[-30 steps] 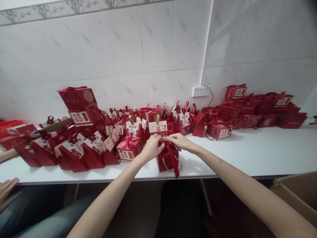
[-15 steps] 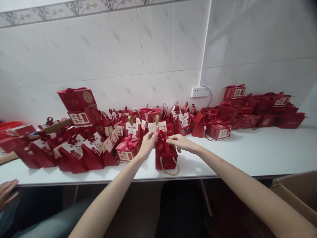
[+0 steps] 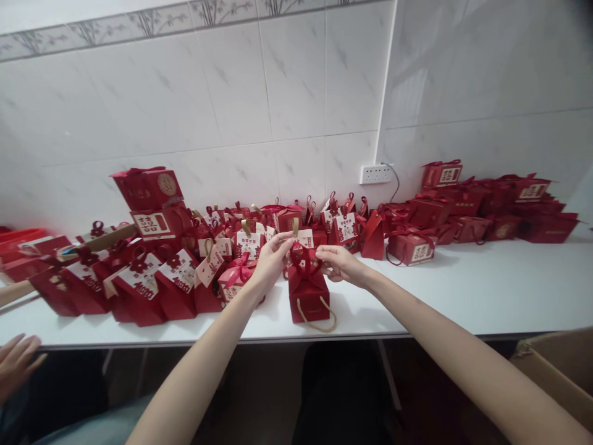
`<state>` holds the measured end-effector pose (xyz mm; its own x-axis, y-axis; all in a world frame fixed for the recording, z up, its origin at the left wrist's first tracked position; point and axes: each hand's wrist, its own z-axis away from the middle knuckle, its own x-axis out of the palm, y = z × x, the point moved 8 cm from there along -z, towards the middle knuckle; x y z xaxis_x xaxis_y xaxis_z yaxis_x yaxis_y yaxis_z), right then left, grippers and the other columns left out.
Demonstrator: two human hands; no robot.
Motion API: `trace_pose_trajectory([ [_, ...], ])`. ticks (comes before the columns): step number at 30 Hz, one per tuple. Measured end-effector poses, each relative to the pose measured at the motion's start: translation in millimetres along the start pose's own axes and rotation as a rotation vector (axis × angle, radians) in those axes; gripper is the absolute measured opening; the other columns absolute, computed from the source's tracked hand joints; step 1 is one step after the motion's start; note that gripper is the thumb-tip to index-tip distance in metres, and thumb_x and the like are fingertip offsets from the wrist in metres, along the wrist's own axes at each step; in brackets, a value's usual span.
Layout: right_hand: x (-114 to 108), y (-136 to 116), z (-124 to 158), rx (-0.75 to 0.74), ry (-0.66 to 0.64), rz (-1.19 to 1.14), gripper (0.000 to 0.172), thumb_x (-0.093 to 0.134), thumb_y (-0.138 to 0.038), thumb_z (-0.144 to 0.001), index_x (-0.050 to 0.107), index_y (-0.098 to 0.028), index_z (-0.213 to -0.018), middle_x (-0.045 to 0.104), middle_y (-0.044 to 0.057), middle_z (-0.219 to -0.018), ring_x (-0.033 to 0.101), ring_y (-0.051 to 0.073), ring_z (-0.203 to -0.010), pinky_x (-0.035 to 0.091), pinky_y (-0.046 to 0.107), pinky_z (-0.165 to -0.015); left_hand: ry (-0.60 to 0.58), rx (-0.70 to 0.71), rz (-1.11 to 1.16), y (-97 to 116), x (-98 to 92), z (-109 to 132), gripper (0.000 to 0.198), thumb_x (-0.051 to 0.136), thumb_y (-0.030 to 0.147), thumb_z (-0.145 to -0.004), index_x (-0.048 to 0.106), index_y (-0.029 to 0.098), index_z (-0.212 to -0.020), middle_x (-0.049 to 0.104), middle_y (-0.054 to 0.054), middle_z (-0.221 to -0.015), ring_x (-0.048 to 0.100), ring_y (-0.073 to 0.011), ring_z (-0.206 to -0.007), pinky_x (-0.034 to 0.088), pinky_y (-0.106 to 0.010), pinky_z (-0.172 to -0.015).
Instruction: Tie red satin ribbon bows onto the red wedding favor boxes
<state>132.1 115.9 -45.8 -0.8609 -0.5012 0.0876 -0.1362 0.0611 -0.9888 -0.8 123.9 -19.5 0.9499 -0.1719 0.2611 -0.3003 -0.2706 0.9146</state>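
A small red gift box [image 3: 309, 297] with a gold cord handle stands near the front edge of the white table [image 3: 463, 290]. A red ribbon [image 3: 303, 258] sits on its top. My left hand [image 3: 271, 259] pinches the ribbon from the left side. My right hand [image 3: 337, 262] pinches it from the right. Both hands are closed on the ribbon just above the box.
Many red gift boxes [image 3: 152, 272] with cream tags crowd the table's left and back, more [image 3: 482, 207] at the right by the wall. A wall socket [image 3: 375, 173] is behind. Another person's hand [image 3: 16, 364] shows at lower left. A cardboard box [image 3: 556, 371] sits at lower right.
The ribbon that hung down the box's front a second ago is now gathered on top. Both hands have risen slightly, still holding it.
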Motion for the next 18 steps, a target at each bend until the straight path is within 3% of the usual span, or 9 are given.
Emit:
trace_pose_trajectory([
  [3, 0.3, -8.8, -0.2, -0.021, 0.014, -0.029, 0.039, 0.072, -0.048, -0.061, 0.049, -0.017, -0.068, 0.055, -0.003, -0.065, 0.034, 0.003, -0.04, 0.013, 0.015, -0.032, -0.004, 0.021, 0.029, 9.0, 0.5, -0.3, 0.026, 0.069, 0.029, -0.064, 0.061, 0.019, -0.087, 0.056, 0.006, -0.063, 0.049, -0.0063, -0.053, 0.041, -0.02, -0.054],
  [8, 0.5, -21.4, -1.5, -0.04, 0.02, -0.028, 0.036, 0.074, -0.044, -0.061, 0.051, -0.017, -0.067, 0.044, -0.008, -0.047, 0.028, 0.003, -0.035, 0.011, 0.016, -0.033, -0.041, 0.038, 0.065, 18.5, 6.0, -0.9, 0.003, 0.061, 0.019, -0.063, 0.059, 0.016, -0.064, 0.059, 0.002, -0.066, 0.056, -0.0092, -0.064, 0.046, -0.024, -0.066],
  [11, 0.1, -26.2, -2.8, -0.049, 0.014, -0.028, 0.034, 0.076, -0.041, -0.06, 0.054, -0.017, -0.071, 0.041, -0.009, -0.043, 0.028, 0.003, -0.036, 0.012, 0.016, -0.034, -0.072, 0.025, 0.07, 19.4, 10.5, -0.3, 0.006, 0.063, 0.019, -0.061, 0.06, 0.016, -0.065, 0.059, 0.001, -0.063, 0.057, -0.0108, -0.063, 0.047, -0.027, -0.067],
  [18, -0.7, -34.3, -2.6, -0.088, 0.019, -0.003, 0.035, 0.077, -0.038, -0.059, 0.061, -0.015, -0.082, 0.044, -0.008, -0.048, 0.03, 0.002, -0.037, 0.013, 0.017, -0.036, -0.092, 0.053, 0.063, 26.1, 12.7, 1.4, 0.02, 0.07, 0.018, -0.061, 0.064, 0.018, -0.08, 0.053, 0.005, -0.058, 0.047, -0.0066, -0.053, 0.04, -0.022, -0.054],
])
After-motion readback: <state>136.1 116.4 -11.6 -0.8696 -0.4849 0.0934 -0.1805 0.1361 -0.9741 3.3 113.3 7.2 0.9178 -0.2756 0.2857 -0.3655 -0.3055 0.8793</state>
